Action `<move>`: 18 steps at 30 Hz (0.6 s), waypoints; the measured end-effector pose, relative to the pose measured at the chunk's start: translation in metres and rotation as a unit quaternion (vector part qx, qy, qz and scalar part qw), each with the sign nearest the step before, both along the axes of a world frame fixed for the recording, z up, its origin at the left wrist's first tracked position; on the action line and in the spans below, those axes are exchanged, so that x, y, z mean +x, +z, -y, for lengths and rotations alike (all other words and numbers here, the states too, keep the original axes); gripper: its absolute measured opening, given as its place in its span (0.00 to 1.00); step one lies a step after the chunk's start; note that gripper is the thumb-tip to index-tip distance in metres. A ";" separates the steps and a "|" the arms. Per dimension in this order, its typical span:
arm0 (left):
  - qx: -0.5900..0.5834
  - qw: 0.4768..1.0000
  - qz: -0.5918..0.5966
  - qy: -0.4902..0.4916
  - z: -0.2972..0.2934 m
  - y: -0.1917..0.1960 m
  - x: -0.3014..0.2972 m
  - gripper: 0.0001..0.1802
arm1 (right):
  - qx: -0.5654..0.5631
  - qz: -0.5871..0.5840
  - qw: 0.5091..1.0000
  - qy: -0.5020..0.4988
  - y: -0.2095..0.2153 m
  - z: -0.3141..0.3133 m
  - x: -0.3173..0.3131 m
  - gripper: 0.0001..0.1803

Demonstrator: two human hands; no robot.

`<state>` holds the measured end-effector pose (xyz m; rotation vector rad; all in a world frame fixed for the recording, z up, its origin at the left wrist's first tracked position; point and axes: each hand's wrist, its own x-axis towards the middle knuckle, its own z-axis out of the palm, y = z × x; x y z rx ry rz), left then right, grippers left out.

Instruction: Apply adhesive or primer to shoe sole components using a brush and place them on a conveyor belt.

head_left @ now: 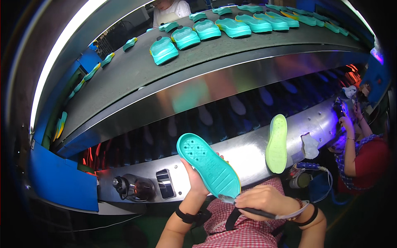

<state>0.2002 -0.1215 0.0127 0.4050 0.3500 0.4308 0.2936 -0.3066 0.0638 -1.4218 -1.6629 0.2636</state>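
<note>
A teal shoe sole [213, 169] is tilted up in front of me, its grooved inner side facing me. My left hand [196, 177] grips it from beneath and along its left edge, with some fingers hidden behind it. In my right hand [264, 200] is a brush [260, 213] with a dark handle, pinched between the fingers. Its pale tip meets the sole's near end. A whitish tube [289, 215] runs from the handle's rear past my right wrist. To the right, a lime-green sole [276, 144] lies on the metal ledge [244, 165], apart from both hands.
Beyond the ledge, a conveyor belt [120, 82] carries several teal shoe parts [164, 50]. A dark bottle [138, 188] and a phone [165, 183] rest at left. Crumpled white cloth [309, 146] and a lidded container [301, 181] are at right, near a co-worker [364, 161]. Another person [171, 10] is across the belt.
</note>
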 end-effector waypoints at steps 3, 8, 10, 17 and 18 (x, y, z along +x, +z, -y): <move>-0.007 0.996 0.090 -0.026 0.006 -0.006 -0.004 0.54 | -0.028 -0.139 0.989 0.038 0.017 -0.006 0.014 0.11; 0.018 0.992 0.121 -0.024 0.020 0.013 0.011 0.52 | 0.031 -0.160 0.986 0.022 0.011 -0.015 0.003 0.12; 0.011 0.992 0.128 0.000 0.014 0.019 0.007 0.47 | 0.009 -0.165 0.984 0.064 0.016 -0.009 0.000 0.12; 0.055 0.985 0.163 0.034 0.003 0.032 0.005 0.44 | -0.054 -0.188 0.977 0.090 0.015 0.004 0.014 0.13; 0.060 0.985 0.163 0.021 0.000 0.033 0.003 0.44 | -0.054 -0.210 0.968 0.127 0.008 0.007 0.016 0.13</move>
